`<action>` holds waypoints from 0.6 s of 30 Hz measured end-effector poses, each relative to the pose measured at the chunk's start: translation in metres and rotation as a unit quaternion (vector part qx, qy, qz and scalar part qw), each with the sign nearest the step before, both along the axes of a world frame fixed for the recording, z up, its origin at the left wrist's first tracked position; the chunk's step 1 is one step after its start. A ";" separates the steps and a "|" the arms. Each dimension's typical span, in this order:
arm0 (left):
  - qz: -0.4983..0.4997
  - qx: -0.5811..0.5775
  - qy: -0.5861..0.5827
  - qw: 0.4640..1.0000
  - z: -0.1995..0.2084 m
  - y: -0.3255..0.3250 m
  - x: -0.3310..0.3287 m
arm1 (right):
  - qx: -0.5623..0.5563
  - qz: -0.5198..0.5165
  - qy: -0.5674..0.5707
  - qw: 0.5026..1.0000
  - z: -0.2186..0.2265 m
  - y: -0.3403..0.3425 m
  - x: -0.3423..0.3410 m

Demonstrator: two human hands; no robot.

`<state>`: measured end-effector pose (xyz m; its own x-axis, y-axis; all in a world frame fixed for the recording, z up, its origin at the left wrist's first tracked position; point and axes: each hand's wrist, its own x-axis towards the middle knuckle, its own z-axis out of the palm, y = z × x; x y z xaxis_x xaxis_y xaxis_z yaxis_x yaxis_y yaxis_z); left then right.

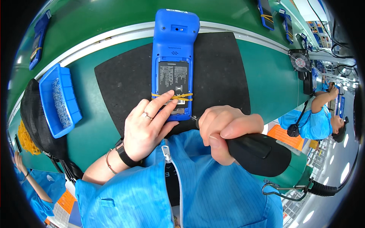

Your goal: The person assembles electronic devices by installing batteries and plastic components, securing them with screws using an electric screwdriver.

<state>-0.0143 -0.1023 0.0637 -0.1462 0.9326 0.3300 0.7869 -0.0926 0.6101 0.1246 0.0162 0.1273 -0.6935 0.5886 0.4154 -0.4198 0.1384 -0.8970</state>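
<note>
A blue handheld terminal [176, 40] lies face down on a black mat [218, 68], its battery [178, 74] exposed and a yellow rubber band [186, 96] around its lower part. My left hand [142, 123] holds the terminal's lower end, with two fingers stretched over the battery and the thumb by the bottom edge. My right hand [228, 131] is closed around a black power screwdriver [262, 152]. The driver's thin bit meets the terminal's lower right corner; the exact contact is too small to make out.
To the left, a blue bin [70, 100] contains small screws, beside a black mesh bag [32, 114] and yellow rubber bands [26, 138]. More terminals [266, 15] lie beyond the white rail. A small fan [299, 60] stands at right. Co-workers in blue [317, 121] sit on both sides.
</note>
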 end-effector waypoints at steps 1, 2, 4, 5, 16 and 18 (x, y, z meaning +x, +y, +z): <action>0.001 0.005 0.001 1.000 0.001 -0.001 0.001 | 0.007 0.000 -0.018 1.000 0.003 -0.001 0.001; 0.001 0.005 0.001 1.000 0.000 -0.002 0.000 | 0.011 -0.003 -0.039 0.999 0.004 0.000 0.000; 0.003 -0.003 0.009 1.000 0.000 -0.004 -0.003 | 0.011 0.011 -0.041 0.999 0.004 0.003 0.000; 0.001 -0.002 0.009 1.000 0.000 -0.003 -0.003 | 0.010 0.021 -0.042 0.999 0.003 0.005 0.002; -0.007 -0.006 -0.002 1.000 0.001 -0.006 -0.004 | -0.039 -0.068 -0.052 0.996 0.010 -0.003 0.007; -0.006 -0.002 -0.013 1.000 0.001 -0.007 -0.004 | -0.098 -0.031 0.033 0.994 0.012 0.001 0.007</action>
